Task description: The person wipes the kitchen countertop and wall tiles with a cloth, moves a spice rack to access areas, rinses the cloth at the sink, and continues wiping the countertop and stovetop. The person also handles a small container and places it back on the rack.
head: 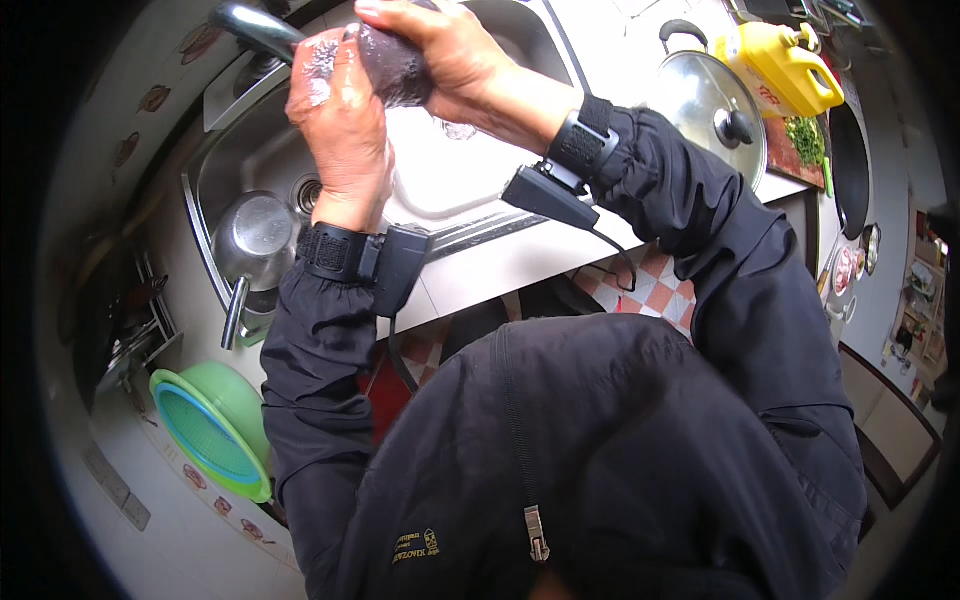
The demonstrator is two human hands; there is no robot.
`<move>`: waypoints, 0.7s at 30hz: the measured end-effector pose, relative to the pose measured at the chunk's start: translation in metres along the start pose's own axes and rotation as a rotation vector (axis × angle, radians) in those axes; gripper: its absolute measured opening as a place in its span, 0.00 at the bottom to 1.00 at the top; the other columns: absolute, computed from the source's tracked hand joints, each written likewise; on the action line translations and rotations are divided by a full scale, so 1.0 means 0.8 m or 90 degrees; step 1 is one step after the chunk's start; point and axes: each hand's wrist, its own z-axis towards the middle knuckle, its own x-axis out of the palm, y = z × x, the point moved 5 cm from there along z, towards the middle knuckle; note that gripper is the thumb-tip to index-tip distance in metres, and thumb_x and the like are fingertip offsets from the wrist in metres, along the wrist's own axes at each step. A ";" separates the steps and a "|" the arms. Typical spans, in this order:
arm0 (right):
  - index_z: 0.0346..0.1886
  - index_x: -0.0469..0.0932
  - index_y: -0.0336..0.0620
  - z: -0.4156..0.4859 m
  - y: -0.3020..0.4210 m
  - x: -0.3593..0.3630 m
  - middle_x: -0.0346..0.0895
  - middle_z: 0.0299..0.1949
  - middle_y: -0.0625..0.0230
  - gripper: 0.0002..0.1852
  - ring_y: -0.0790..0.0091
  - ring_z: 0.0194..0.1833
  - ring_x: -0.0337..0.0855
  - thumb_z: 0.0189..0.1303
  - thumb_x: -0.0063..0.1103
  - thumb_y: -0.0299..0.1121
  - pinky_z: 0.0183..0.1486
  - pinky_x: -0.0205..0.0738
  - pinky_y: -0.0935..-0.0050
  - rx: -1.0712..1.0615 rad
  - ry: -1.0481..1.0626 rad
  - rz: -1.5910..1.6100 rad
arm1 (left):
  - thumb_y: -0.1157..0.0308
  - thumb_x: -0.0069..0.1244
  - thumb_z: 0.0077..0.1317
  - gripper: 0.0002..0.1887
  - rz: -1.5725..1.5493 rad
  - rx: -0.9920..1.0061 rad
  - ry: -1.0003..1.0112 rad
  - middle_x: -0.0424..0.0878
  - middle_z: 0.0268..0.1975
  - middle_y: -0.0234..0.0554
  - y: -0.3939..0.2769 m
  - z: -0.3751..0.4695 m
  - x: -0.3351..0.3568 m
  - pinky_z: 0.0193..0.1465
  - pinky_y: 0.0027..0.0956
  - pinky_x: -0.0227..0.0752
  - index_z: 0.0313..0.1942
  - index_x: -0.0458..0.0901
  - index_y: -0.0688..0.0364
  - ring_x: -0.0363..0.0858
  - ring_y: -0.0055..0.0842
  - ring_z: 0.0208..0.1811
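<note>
Both my hands are wet and grip a dark purplish, glossy item above the double-basin stainless steel sink. Its kind is not clear; it is rounded and could be an eggplant. My left hand wraps around its left side, close to the chrome faucet. On the other side, my right hand clasps it, with the thumb over the top. The item's top end is partly cut off by the picture's upper edge. An upturned steel saucepan lies in the left basin near the drain.
Nested green basins or colanders lean at the lower left. To the right stand a glass-lidded pan, a yellow jug and a cutting board with chopped greens. The counter's front edge runs before my body.
</note>
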 end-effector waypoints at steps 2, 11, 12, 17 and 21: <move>0.34 0.82 0.35 -0.002 0.004 0.000 0.83 0.33 0.62 0.07 0.68 0.32 0.85 0.58 0.70 0.29 0.38 0.83 0.65 0.025 -0.039 0.019 | 0.79 0.50 0.67 0.04 0.464 0.357 0.087 0.80 0.35 0.33 -0.029 0.003 0.012 0.44 0.26 0.74 0.41 0.80 0.66 0.79 0.18 0.38; 0.34 0.80 0.39 0.003 -0.039 -0.028 0.83 0.31 0.62 0.09 0.67 0.30 0.85 0.63 0.58 0.34 0.36 0.84 0.66 0.271 -0.026 0.047 | 0.75 0.56 0.60 0.04 0.317 0.192 0.104 0.81 0.30 0.42 -0.019 -0.001 0.005 0.39 0.28 0.73 0.35 0.82 0.64 0.80 0.30 0.31; 0.35 0.80 0.39 0.005 -0.047 -0.036 0.83 0.32 0.64 0.09 0.68 0.32 0.86 0.64 0.58 0.35 0.37 0.84 0.67 0.285 -0.029 0.023 | 0.75 0.57 0.60 0.04 0.330 0.221 0.120 0.81 0.30 0.42 -0.024 -0.001 0.007 0.38 0.28 0.73 0.35 0.82 0.64 0.80 0.30 0.31; 0.44 0.78 0.39 -0.009 -0.038 -0.038 0.82 0.37 0.62 0.12 0.68 0.36 0.85 0.68 0.53 0.38 0.34 0.85 0.68 0.399 0.142 0.021 | 0.73 0.58 0.58 0.04 0.396 0.288 0.256 0.80 0.27 0.40 -0.038 -0.006 0.020 0.33 0.29 0.74 0.33 0.83 0.60 0.80 0.33 0.27; 0.60 0.76 0.40 -0.068 0.040 -0.052 0.78 0.56 0.58 0.17 0.58 0.54 0.81 0.71 0.56 0.32 0.52 0.81 0.63 0.389 0.172 -0.138 | 0.69 0.60 0.56 0.05 0.445 0.341 0.350 0.78 0.26 0.36 -0.047 -0.014 0.033 0.27 0.31 0.72 0.29 0.81 0.56 0.80 0.34 0.25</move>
